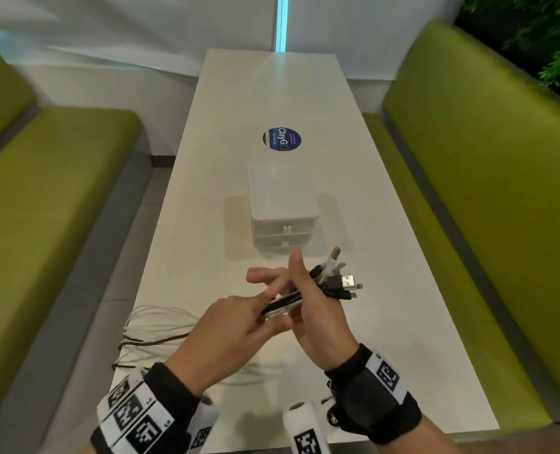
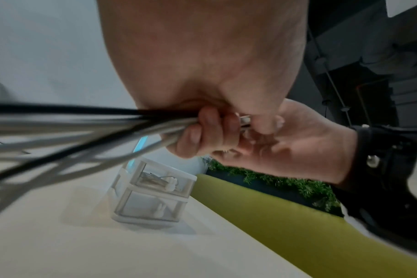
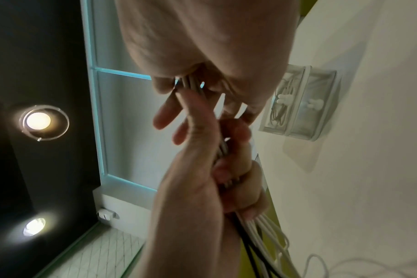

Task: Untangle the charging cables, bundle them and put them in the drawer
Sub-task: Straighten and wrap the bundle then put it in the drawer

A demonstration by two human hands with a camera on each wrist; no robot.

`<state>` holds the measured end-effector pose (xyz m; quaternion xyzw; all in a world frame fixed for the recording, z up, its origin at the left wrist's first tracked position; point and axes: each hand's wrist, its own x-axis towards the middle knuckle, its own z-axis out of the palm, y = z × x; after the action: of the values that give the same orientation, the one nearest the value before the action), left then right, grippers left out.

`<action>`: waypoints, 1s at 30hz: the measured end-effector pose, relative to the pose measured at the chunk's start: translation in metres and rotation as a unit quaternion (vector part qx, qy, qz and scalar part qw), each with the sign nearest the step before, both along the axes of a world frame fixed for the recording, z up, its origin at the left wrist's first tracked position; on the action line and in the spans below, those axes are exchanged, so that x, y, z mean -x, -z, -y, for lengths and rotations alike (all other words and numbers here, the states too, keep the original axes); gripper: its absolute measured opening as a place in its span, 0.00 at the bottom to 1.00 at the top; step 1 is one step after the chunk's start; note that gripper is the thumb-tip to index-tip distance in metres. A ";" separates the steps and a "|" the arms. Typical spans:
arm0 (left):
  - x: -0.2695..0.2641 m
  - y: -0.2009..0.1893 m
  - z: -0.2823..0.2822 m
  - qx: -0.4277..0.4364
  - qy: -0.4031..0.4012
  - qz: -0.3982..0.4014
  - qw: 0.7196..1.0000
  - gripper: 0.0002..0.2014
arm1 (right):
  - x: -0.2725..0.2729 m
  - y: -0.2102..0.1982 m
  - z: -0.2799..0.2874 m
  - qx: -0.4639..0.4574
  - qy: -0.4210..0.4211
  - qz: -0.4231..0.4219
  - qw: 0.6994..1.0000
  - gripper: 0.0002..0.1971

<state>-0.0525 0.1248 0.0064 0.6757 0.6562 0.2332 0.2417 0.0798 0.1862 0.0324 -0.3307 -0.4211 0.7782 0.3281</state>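
Observation:
Both hands hold one bundle of black and white charging cables (image 1: 282, 304) above the white table (image 1: 386, 322). My left hand (image 1: 236, 322) grips it from the left. On the right, my right hand (image 1: 318, 316) holds the plug end, with several USB connectors (image 1: 346, 283) sticking out past it. Slack cable loops (image 1: 154, 326) trail over the table's left edge. In the left wrist view curled fingers (image 2: 202, 131) wrap the cables (image 2: 83, 127). Beyond the hands stands the white two-drawer unit (image 1: 283, 204), both drawers closed. Its upper drawer (image 2: 155, 180) has a cable inside.
Green benches (image 1: 59, 191) (image 1: 485, 191) flank the narrow table. A round blue sticker (image 1: 282, 139) lies behind the drawer unit (image 3: 300, 103). Plants (image 1: 554, 44) stand at the back right. White walls close the far end.

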 end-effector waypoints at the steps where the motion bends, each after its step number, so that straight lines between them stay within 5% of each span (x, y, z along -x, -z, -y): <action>1: -0.002 0.000 -0.002 0.003 -0.013 -0.020 1.000 0.26 | -0.002 -0.003 -0.002 0.015 -0.003 -0.016 1.000 0.27; 18: -0.066 -0.017 0.000 0.104 0.004 0.063 0.993 0.26 | -0.075 -0.010 -0.007 0.110 0.055 -0.217 0.968 0.31; 27: -0.058 -0.016 -0.012 0.148 0.031 0.017 0.988 0.24 | -0.104 -0.010 -0.029 -0.005 0.033 -0.035 0.999 0.28; 30: -0.066 -0.015 -0.016 0.091 0.079 -0.056 0.991 0.23 | -0.105 -0.013 -0.029 -0.084 0.032 0.072 0.993 0.27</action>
<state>0.0136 0.1410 0.0215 0.7121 0.6321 0.1146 0.2832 0.1851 0.2152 0.0450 -0.3701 -0.4968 0.7035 0.3482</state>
